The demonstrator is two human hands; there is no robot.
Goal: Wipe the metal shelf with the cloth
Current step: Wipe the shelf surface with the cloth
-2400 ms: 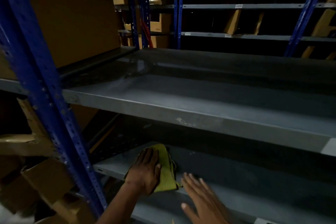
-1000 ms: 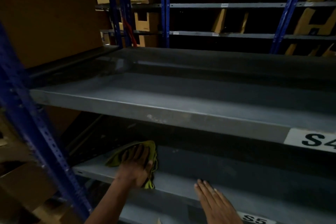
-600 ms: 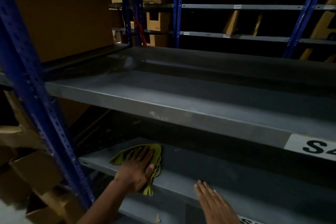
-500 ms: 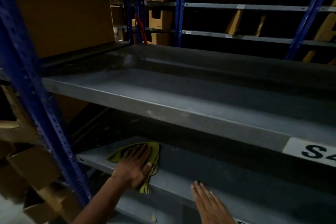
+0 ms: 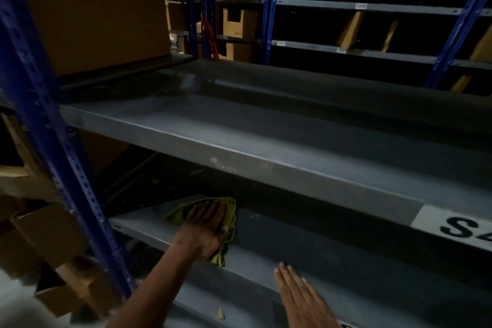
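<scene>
Cloth back toward lower centre, off the shelf's left end. Left hand pressing flat, fingers straight together; right hand flat, bracing. Sweeping rightward now, probably.

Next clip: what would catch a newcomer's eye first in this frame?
The yellow-green cloth stands out low in the dim frame, pressed flat by the left hand on the lower metal shelf near its left end. The right hand lies flat on that shelf's front edge. A white label reading S4 marks the upper shelf's lip at right.
</scene>
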